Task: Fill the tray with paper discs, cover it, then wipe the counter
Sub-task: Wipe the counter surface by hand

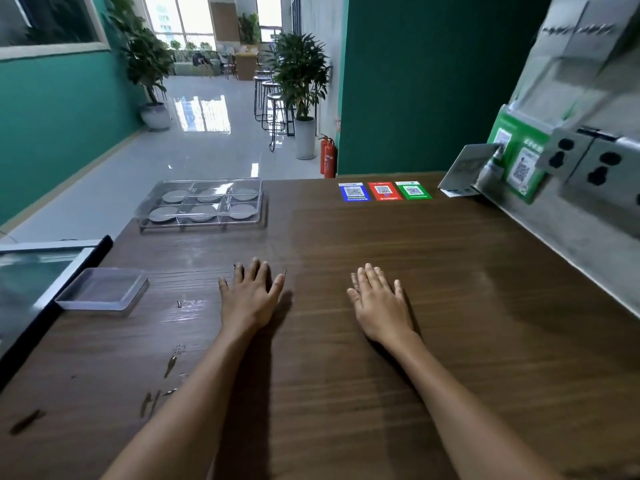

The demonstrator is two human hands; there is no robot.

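Observation:
A clear plastic tray [202, 225] with several compartments stands at the far left of the brown wooden counter [398, 341]. Each compartment holds a grey paper disc [163, 213]. A clear lid seems to sit over the tray, though I cannot tell for sure. My left hand [250, 296] lies flat on the counter, palm down, fingers spread, holding nothing. My right hand [379, 303] rests flat the same way to its right. Both hands are well nearer than the tray.
A shallow clear plastic container [104, 289] lies near the counter's left edge, beside a glass display case [34, 271]. Small wet marks [171, 367] dot the counter's left side. Three QR code stickers [383, 191] lie at the far edge. Wall sockets [588, 164] are at the right.

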